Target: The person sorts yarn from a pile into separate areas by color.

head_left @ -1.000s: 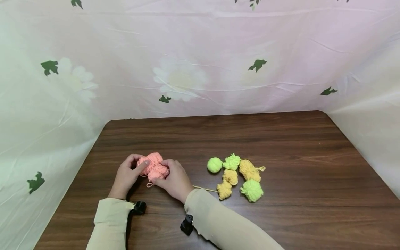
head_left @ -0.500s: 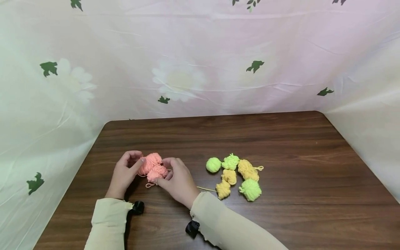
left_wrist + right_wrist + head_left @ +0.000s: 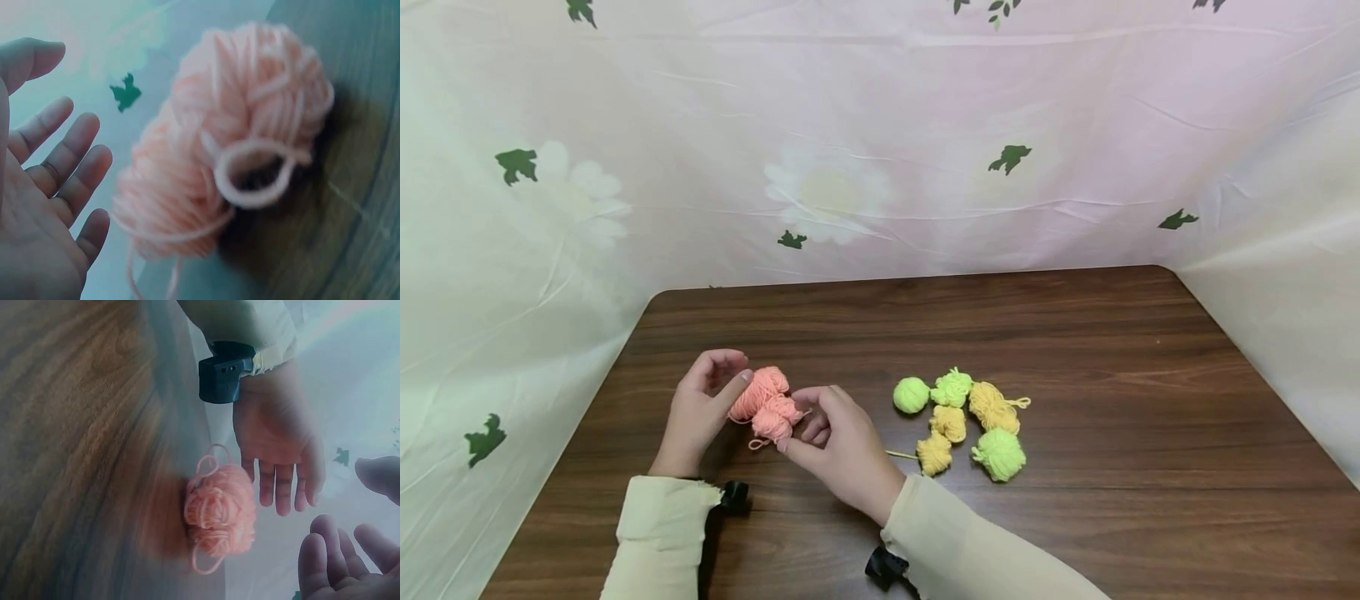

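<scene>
Head view shows us two pink yarn lumps (image 3: 763,392) pressed together on the wooden table (image 3: 1075,333), left of three green yarn balls (image 3: 998,455) and three yellow yarn clumps (image 3: 934,454). We see the farther pink lump's long axis run from near left to far right; a loose loop (image 3: 758,444) points toward the person. Flanking the pink yarn, the left hand (image 3: 692,412) keeps its fingers slightly spread, while the right hand (image 3: 850,446) angles in, its fingers loosely curved, just apart from it.
</scene>
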Motion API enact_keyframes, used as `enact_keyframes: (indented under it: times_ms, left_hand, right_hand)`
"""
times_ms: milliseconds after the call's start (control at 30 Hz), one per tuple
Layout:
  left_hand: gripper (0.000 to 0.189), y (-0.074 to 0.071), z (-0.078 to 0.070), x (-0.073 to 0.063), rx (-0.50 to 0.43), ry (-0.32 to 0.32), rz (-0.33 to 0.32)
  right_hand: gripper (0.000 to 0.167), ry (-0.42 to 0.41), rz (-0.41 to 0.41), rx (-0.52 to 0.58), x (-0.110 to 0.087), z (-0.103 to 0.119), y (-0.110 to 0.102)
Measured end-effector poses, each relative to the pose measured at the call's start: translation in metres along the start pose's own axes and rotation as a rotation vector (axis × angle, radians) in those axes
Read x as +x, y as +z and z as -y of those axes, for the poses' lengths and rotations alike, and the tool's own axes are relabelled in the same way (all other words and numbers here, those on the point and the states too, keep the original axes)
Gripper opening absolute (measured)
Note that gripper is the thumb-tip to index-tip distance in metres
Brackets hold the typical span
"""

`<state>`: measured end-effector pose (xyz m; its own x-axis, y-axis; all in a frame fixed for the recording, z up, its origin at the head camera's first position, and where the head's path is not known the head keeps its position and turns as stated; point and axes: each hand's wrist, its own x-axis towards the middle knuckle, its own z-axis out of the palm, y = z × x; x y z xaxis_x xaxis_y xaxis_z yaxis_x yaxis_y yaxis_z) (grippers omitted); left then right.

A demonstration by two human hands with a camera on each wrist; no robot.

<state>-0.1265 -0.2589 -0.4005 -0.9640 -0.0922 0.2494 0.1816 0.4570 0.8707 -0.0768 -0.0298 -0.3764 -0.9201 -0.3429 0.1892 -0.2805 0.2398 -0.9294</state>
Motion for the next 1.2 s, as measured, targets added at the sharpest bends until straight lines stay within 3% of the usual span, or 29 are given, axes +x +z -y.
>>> enact_keyframes:
  times_ms: [267, 567, 800, 1200]
  left_hand:
    - [0.03, 0.005, -0.015, -0.003, -0.051, 0.077, 0.036]
    - [0.032, 0.015, -0.024, -0.006, -0.156, 0.049, 0.104]
    - [0.03, 0.023, -0.027, -0.008, -0.21, 0.1, 0.126]
    - [0.034, 0.045, -0.032, -0.013, -0.242, 0.121, 0.204]
  right_hand:
    - [0.042, -0.006, 0.015, 0.007, -0.015, 0.003, -0.012]
    - [0.041, -0.016, 0.025, -0.001, -0.029, 0.0, -0.027]
    - [0.041, -0.024, 0.01, -0.031, -0.035, -0.002, -0.034]
    - [0.042, -0.088, 0.004, -0.05, -0.047, -0.007, -0.048]
